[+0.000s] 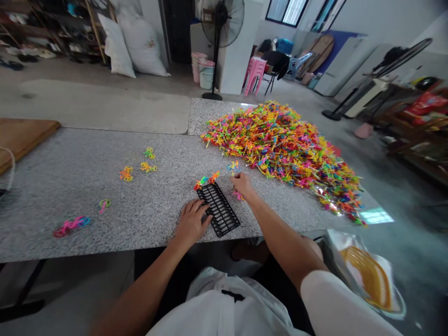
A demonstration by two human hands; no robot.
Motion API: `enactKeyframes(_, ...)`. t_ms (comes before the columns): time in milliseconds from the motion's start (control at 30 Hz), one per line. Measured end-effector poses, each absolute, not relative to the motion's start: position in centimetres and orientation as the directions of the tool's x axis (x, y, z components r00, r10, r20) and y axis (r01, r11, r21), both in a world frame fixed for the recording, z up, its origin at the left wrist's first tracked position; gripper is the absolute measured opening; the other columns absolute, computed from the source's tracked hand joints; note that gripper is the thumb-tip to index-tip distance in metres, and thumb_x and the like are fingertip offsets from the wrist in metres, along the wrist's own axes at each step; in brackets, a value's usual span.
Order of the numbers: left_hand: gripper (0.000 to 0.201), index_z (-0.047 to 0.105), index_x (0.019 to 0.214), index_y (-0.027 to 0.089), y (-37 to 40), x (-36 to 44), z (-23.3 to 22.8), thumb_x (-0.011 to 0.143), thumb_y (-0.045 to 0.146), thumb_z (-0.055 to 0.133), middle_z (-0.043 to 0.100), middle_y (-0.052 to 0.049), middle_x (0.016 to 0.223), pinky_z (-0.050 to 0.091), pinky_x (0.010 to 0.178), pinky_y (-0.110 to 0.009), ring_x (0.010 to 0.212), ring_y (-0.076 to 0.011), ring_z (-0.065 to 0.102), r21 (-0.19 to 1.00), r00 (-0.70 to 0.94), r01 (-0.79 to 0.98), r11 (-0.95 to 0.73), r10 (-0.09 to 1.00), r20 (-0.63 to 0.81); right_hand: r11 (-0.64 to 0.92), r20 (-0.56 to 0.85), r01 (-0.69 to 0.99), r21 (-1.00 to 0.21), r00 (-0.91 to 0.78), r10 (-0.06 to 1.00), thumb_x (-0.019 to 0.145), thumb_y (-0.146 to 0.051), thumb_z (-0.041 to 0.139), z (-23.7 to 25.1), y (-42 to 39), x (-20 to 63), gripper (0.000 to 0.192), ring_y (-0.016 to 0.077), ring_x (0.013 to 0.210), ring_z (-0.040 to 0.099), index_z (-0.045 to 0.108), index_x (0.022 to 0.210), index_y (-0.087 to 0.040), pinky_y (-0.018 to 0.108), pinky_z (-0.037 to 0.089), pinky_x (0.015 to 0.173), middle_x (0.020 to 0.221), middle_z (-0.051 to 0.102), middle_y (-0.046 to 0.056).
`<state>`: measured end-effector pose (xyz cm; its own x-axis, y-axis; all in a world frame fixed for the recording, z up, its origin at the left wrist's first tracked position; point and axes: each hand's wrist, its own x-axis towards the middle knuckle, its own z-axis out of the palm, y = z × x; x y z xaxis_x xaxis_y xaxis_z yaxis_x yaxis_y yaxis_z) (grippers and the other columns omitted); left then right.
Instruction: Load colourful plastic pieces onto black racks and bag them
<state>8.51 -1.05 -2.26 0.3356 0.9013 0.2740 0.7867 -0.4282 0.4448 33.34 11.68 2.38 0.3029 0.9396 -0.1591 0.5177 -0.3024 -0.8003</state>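
The room is evenly lit by soft daylight, brightest at the windows (upper right), which are washed out to near white. A pale reflected patch of glare is seen on the floor past the desk's right end. Shadows under the hands are faint and short. Straight lines are bent toward the edges by wide-angle distortion, and the far right side and corners are smeared by blur. The centre is rendered fairly sharp.

The speckled grey stone tabletop carries a large heap of bright plastic pieces at its far right, a black grid tray near the front edge, scattered loose coloured pieces, and a wooden board at left.
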Motion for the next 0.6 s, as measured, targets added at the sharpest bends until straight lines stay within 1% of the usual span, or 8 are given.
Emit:
enactKeyframes(67, 0.042, 0.071, 0.138, 0.023, -1.1, 8.6, -2.2, 0.105, 0.045, 0.059, 0.066, -0.012, 0.15, 0.041, 0.126, -0.06, 0.146, -0.0358, 0.051, 0.443, 0.334, 0.789, -0.426, 0.902, 0.274, -0.276, -0.212, 0.267, -0.923, 0.245, 0.946, 0.084, -0.036, 0.059, 2.2, 10.5, 32.2, 0.016, 0.013, 0.048, 0.05, 0.047, 0.08, -0.027, 0.023, 0.043, 0.051, 0.056, 0.046, -0.01)
enactKeyframes(133, 0.042, 0.071, 0.138, 0.023, -1.2, 8.7, -2.2, 0.105, 0.045, 0.059, 0.066, -0.012, 0.15, 0.041, 0.126, -0.061, 0.147, -0.0358, 0.051, 0.443, 0.333, 0.789, -0.425, 0.903, 0.272, -0.217, -0.204, 0.051, -0.975, 0.187, 0.961, 0.082, -0.038, 0.06, 2.2, 9.4, 31.2, 0.024, 0.0114, 0.043, 0.044, 0.038, 0.081, -0.029, 0.023, 0.042, 0.047, 0.057, 0.041, -0.012)
enactKeyframes(200, 0.041, 0.071, 0.138, 0.024, -1.2, 8.8, -2.1, 0.104, 0.044, 0.06, 0.066, -0.012, 0.15, 0.04, 0.127, -0.062, 0.147, -0.036, 0.051, 0.447, 0.335, 0.788, -0.423, 0.904, 0.266, -0.168, -0.179, -0.073, -0.983, 0.18, 0.967, 0.078, -0.041, 0.063, 2.3, 8.5, 30.5, 0.032, 0.0109, 0.043, 0.043, 0.034, 0.085, -0.03, 0.023, 0.042, 0.046, 0.06, 0.04, -0.013)
enactKeyframes(267, 0.04, 0.072, 0.138, 0.024, -1.2, 8.7, -2.2, 0.104, 0.043, 0.061, 0.066, -0.012, 0.15, 0.04, 0.127, -0.062, 0.148, -0.0366, 0.051, 0.456, 0.329, 0.785, -0.419, 0.906, 0.265, -0.135, -0.152, -0.094, -0.986, 0.208, 0.966, 0.076, -0.042, 0.065, 2.4, 7.6, 30.3, 0.036, 0.0114, 0.045, 0.043, 0.033, 0.088, -0.03, 0.024, 0.043, 0.047, 0.061, 0.04, -0.014)
enactKeyframes(333, 0.04, 0.072, 0.137, 0.024, -1.2, 8.6, -2.3, 0.103, 0.042, 0.062, 0.066, -0.012, 0.15, 0.039, 0.128, -0.063, 0.148, -0.0369, 0.051, 0.486, 0.314, 0.771, -0.412, 0.909, 0.273, -0.087, -0.084, 0.001, -0.996, 0.248, 0.965, 0.078, -0.043, 0.064, 2.5, 6.4, 30.4, 0.035, 0.0123, 0.048, 0.044, 0.034, 0.091, -0.03, 0.024, 0.043, 0.05, 0.062, 0.04, -0.014)
enactKeyframes(433, 0.04, 0.071, 0.135, 0.023, -1.2, 8.6, -2.4, 0.103, 0.044, 0.061, 0.067, -0.013, 0.148, 0.042, 0.127, -0.061, 0.146, -0.0341, 0.055, 0.62, 0.229, 0.691, -0.373, 0.926, 0.302, 0.029, 0.098, 0.297, -0.954, 0.222, 0.97, 0.083, -0.043, 0.064, 2.4, 3.9, 30.6, 0.03, 0.014, 0.056, 0.048, 0.041, 0.096, -0.029, 0.026, 0.044, 0.057, 0.066, 0.045, -0.011)
enactKeyframes(500, 0.044, 0.068, 0.138, 0.022, -1.3, 9.0, -2.1, 0.103, 0.048, 0.061, 0.068, -0.015, 0.146, 0.047, 0.123, -0.057, 0.141, -0.0313, 0.06, 0.764, 0.114, 0.576, -0.292, 0.954, 0.279, 0.116, 0.197, 0.482, -0.868, 0.121, 0.973, 0.087, -0.04, 0.065, 2.3, 2.1, 30.4, 0.025, 0.0151, 0.06, 0.051, 0.046, 0.097, -0.027, 0.027, 0.045, 0.063, 0.069, 0.049, -0.009)
enactKeyframes(600, 0.053, 0.063, 0.142, 0.02, -1.5, 10.2, -0.9, 0.101, 0.054, 0.064, 0.074, -0.014, 0.136, 0.057, 0.11, -0.049, 0.125, -0.0281, 0.071, 0.944, 0.049, 0.303, -0.129, 0.992, 0.12, 0.249, 0.253, 0.642, -0.725, -0.088, 0.963, 0.093, -0.034, 0.063, 1.8, -0.1, 29.4, 0.014, 0.0171, 0.066, 0.058, 0.051, 0.097, -0.026, 0.028, 0.048, 0.068, 0.074, 0.059, -0.003)
